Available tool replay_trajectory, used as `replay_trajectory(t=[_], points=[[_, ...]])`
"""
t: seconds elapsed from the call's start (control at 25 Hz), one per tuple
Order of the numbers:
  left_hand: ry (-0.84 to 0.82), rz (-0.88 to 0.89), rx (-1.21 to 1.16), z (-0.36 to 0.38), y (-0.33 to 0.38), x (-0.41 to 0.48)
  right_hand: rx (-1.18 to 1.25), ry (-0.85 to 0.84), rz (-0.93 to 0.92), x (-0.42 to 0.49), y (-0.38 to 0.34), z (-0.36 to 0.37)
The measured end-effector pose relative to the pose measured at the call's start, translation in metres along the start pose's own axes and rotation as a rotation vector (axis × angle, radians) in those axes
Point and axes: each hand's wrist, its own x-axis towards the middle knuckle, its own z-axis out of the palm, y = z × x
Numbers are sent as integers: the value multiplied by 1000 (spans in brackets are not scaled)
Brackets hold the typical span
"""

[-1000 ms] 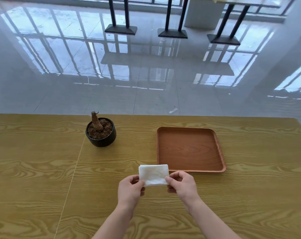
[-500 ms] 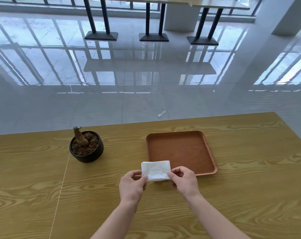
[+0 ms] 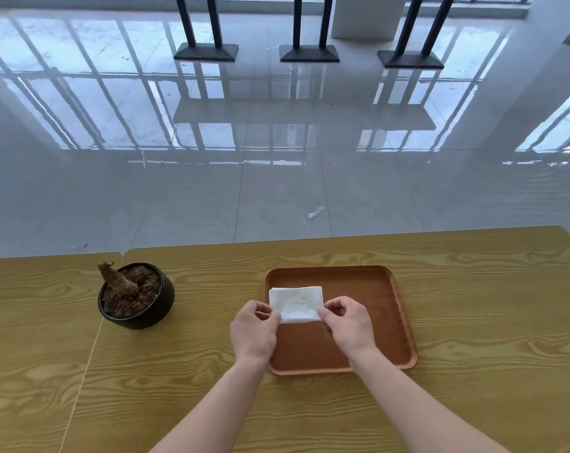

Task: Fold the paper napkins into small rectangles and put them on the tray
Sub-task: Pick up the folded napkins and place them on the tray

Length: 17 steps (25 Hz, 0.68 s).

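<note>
Left hand (image 3: 254,331) and right hand (image 3: 349,325) each pinching folded napkin (image 3: 296,304) over tray (image 3: 398,322), on desk (image 3: 489,322).

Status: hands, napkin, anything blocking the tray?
Left hand and right hand each pinch a near corner of the folded napkin. Napkin over left side of the tray, not released. Plant pot well left, no obstruction.

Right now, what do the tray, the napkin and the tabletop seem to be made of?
The tray: probably wood, reddish-brown, matte, faint grain; moulded imitation possible. The napkin: thin white paper tissue, faintly embossed, layered folded edges. The tabletop: yellowish wood-grain, likely laminate, given its bold pattern and smooth, slight sheen.
</note>
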Motion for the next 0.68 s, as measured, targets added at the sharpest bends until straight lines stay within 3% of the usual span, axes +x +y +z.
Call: replay_trajectory(t=[0.68], points=[[41, 13, 235, 32, 10, 53, -206, 18, -25, 61, -9, 23]])
